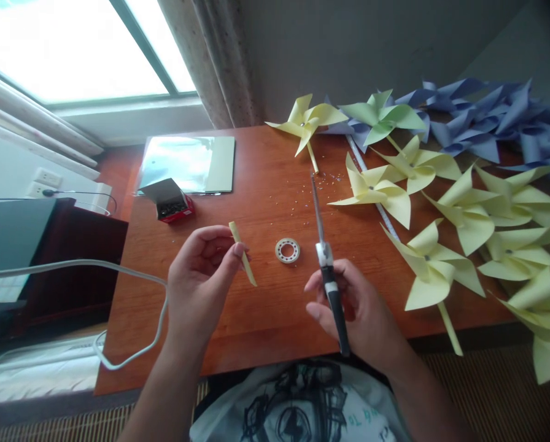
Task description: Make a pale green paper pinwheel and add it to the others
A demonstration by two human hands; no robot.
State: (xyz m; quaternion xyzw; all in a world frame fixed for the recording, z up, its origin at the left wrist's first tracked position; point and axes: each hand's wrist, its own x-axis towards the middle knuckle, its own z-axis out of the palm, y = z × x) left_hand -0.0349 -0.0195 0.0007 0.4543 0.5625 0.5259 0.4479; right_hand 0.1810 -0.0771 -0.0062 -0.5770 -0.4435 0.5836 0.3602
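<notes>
My left hand (201,276) is closed, pinching a short pale-yellow rolled paper stick (248,270) between thumb and fingers above the table. In my right hand (358,301) is a small hand saw (331,288) with a black handle, a light metal clamp and a thin dark blade pointing away from me. A roll of clear tape (287,250) lies flat on the table between both hands. Beyond the blade tip, a yellow paper pinwheel (305,124) rests with its stick toward me, with small crumbs scattered nearby.
Yellow pinwheels (429,261), a green one (380,118) and a heap of blue ones (487,116) cover the right side of the wooden table (251,331). At left stand an open red box (176,212) of small dark pieces, packed paper sheets (187,162) and a looping white cable (162,319).
</notes>
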